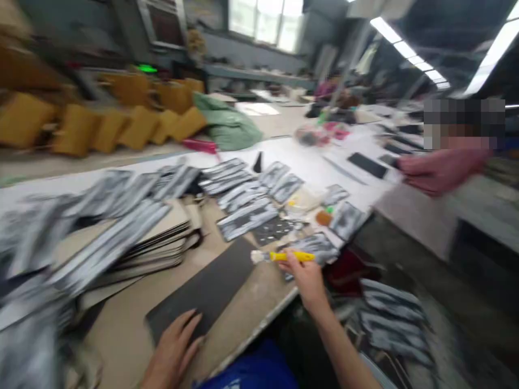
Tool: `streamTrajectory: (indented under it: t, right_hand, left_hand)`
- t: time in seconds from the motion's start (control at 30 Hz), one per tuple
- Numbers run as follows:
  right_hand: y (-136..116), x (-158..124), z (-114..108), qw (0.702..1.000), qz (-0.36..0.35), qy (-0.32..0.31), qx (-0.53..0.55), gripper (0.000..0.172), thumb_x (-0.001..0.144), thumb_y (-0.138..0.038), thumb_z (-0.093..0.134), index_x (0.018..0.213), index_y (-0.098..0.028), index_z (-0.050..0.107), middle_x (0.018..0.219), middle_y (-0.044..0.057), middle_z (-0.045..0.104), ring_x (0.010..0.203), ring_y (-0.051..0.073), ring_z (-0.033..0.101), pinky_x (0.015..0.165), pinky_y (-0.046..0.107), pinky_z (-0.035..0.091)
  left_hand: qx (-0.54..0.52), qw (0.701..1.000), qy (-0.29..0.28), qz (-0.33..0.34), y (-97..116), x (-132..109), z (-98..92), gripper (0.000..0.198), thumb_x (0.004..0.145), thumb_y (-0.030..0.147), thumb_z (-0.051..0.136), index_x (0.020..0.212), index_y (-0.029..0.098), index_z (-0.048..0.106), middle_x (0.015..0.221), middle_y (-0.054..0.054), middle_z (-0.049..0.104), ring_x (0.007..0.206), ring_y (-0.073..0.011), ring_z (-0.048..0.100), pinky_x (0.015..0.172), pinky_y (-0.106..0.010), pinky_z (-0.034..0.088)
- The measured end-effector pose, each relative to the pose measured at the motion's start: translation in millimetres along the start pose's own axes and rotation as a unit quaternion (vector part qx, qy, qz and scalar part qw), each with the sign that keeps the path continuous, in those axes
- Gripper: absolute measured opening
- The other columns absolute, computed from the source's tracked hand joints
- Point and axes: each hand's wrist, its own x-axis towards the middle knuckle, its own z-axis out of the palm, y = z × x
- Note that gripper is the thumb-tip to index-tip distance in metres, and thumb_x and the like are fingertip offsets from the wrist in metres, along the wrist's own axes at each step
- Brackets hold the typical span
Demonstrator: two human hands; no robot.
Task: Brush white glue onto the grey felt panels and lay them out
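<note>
My left hand (174, 346) rests with its fingers apart on the lower end of a long dark grey panel (206, 286), which lies flat on the tan work surface (263, 289). A yellow-handled tool (292, 256) is gripped in my right hand (304, 275). The tool's whitish, blurred head points left, just above or at the panel's far right end; contact cannot be made out. Beyond the panel lie several dark pieces with white streaks (247, 218) and a dark piece scattered with white bits (273, 229).
Stacked beige-and-black sheets (162, 237) and streaked strips (109, 243) cover the left side. Yellow-brown blocks (140, 127) and green cloth (229, 124) stand behind. The table's edge (259, 329) runs diagonally in front. A person in a pink top (441, 167) is at the right.
</note>
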Motion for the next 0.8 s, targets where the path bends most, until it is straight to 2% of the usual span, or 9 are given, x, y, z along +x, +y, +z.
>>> streamTrajectory:
  t: [0.03,0.1,0.2,0.33,0.47,0.63,0.8]
  right_hand:
    - [12,1,12,0.999,0.014,-0.047,0.013,0.048,0.063,-0.059,0.062,0.082,-0.014,0.064,0.075,0.009,0.069,0.070,0.024,0.067,0.067,0.037,0.056]
    - [33,-3,38,0.993,0.053,-0.102,0.033,0.050,0.062,-0.057,0.066,0.086,-0.013,0.064,0.079,0.010,0.069,0.074,0.026,0.067,0.071,0.039,0.056]
    - [50,-25,73,0.984,0.089,-0.150,0.042,0.051,0.061,-0.055,0.068,0.088,-0.012,0.064,0.081,0.009,0.069,0.075,0.025,0.066,0.071,0.038,0.056]
    - [60,-55,113,0.971,0.085,-0.220,0.040,0.047,0.065,-0.053,0.067,0.088,-0.012,0.064,0.081,0.008,0.069,0.075,0.023,0.066,0.071,0.037,0.056]
    - [69,-71,148,0.963,0.075,-0.259,0.015,0.045,0.064,-0.052,0.068,0.086,-0.013,0.063,0.077,0.006,0.068,0.072,0.022,0.066,0.069,0.036,0.056]
    - [79,-72,163,0.958,0.053,-0.280,-0.037,0.045,0.065,-0.053,0.065,0.085,-0.013,0.063,0.076,0.006,0.067,0.070,0.022,0.065,0.067,0.036,0.056]
    - [82,-46,148,0.973,0.034,-0.221,-0.062,0.043,0.065,-0.052,0.065,0.085,-0.015,0.063,0.077,0.006,0.067,0.073,0.024,0.066,0.073,0.040,0.055]
  left_hand:
    - [0.030,0.999,0.003,-0.017,-8,-15,-7.1,0.027,0.088,0.036,0.045,0.108,0.023,0.055,0.110,-0.007,0.059,0.097,-0.0199,0.058,0.080,-0.036,0.053]
    - [0.059,0.998,-0.005,-0.028,-18,-33,-13.2,0.025,0.088,0.029,0.042,0.108,0.022,0.055,0.109,-0.008,0.060,0.102,-0.0212,0.057,0.082,-0.037,0.053]
    - [0.057,0.997,-0.018,-0.058,-20,-41,-13.4,0.026,0.085,0.020,0.044,0.108,0.018,0.055,0.110,-0.012,0.059,0.107,-0.0225,0.054,0.087,-0.041,0.050]
    - [0.038,0.996,-0.027,-0.082,-12,-48,-12.9,0.029,0.081,0.018,0.050,0.110,0.016,0.053,0.113,-0.014,0.058,0.111,-0.0249,0.051,0.089,-0.044,0.048]
    - [0.038,0.993,-0.040,-0.103,-10,-58,-12.7,0.032,0.079,0.018,0.054,0.111,0.015,0.052,0.115,-0.014,0.057,0.113,-0.0272,0.049,0.089,-0.046,0.046]
    - [0.028,0.992,-0.029,-0.123,-11,-56,-11.8,0.030,0.079,0.019,0.055,0.109,0.017,0.053,0.113,-0.012,0.058,0.107,-0.0251,0.051,0.088,-0.044,0.046]
    - [0.014,0.990,-0.021,-0.140,-9,-46,-12.5,0.019,0.079,0.021,0.055,0.099,0.018,0.056,0.103,-0.009,0.059,0.097,-0.0221,0.052,0.084,-0.041,0.047]
